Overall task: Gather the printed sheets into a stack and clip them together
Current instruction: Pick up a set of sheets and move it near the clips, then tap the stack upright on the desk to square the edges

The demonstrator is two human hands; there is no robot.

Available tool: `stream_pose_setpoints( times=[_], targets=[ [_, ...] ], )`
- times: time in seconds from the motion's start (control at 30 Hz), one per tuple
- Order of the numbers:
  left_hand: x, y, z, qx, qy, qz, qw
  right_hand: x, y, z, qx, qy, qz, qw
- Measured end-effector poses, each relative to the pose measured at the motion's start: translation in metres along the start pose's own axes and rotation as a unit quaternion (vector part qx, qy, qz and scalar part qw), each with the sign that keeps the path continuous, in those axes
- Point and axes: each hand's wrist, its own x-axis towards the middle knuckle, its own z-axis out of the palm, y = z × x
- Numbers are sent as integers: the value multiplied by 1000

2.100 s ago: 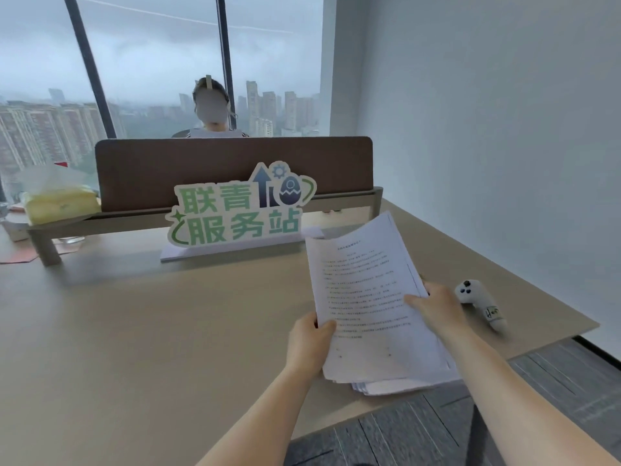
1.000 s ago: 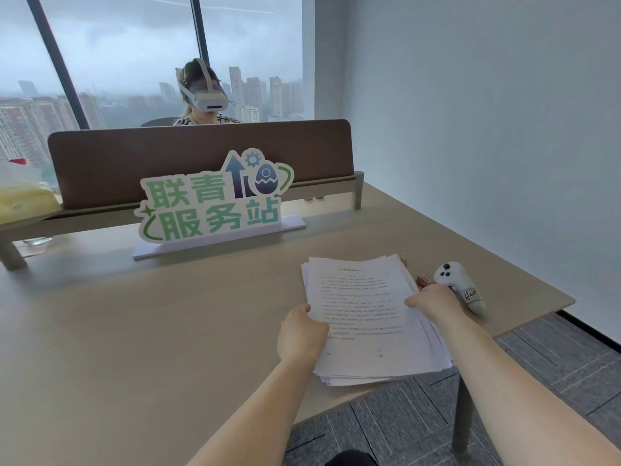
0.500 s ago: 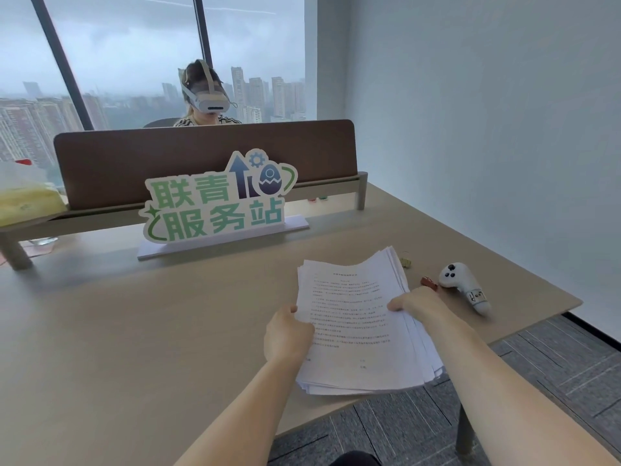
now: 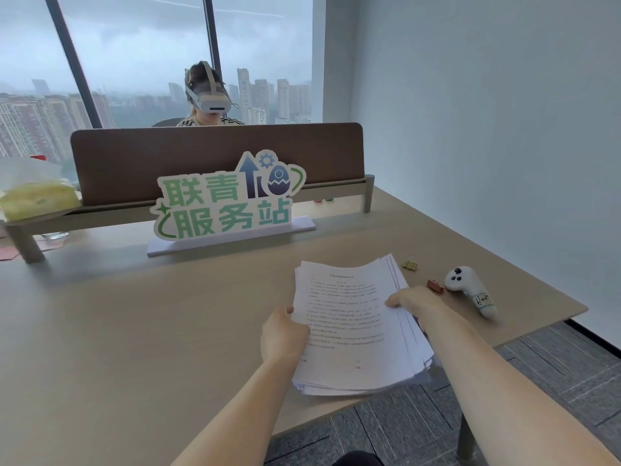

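Observation:
A thick stack of printed sheets is held over the near edge of the beige desk, its far end lifted and slightly curled, its edges fanned unevenly on the right. My left hand grips the stack's left edge. My right hand grips its right edge. A gold binder clip lies on the desk just beyond the stack's far right corner. A reddish binder clip lies right next to my right hand.
A white handheld controller lies right of the clips near the desk's right edge. A green-lettered sign stands at the back before a brown divider. A person wearing a headset sits behind it. Yellow tissue pack at far left.
The stack was held up, then lowered flat to the desk, and is now shifted left and lifted slightly at its far end. Both clips have come into view beside my right hand.

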Motion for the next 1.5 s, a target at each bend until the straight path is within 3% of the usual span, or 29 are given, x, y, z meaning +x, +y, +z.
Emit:
stream_pose_setpoints(
  times=[0.27,0.47,0.67,0.83,1.0,1.17,1.33,1.5],
  targets=[
    [0,-4,-8,-3,-2,-6,1000,-9,9,16,5,-17,-8,1000],
    [10,-11,-21,-35,-33,-30,998,-21,10,23,101,-59,-147,982],
    [29,-20,-51,-219,-51,-41,974,-41,-4,29,164,-80,-299,937],
    [28,-12,-82,-395,-141,-33,907,-57,-19,36,200,-65,-360,909],
    [18,20,-101,-444,-30,71,893,-76,-39,54,273,-17,-385,881],
    [9,50,-125,-401,52,190,894,-96,-61,73,332,37,-442,833],
    [12,14,-125,-353,75,169,917,-94,-55,93,288,38,-446,847],
    [18,-4,-123,-327,105,138,929,-88,-53,98,327,33,-416,848]
  ],
)
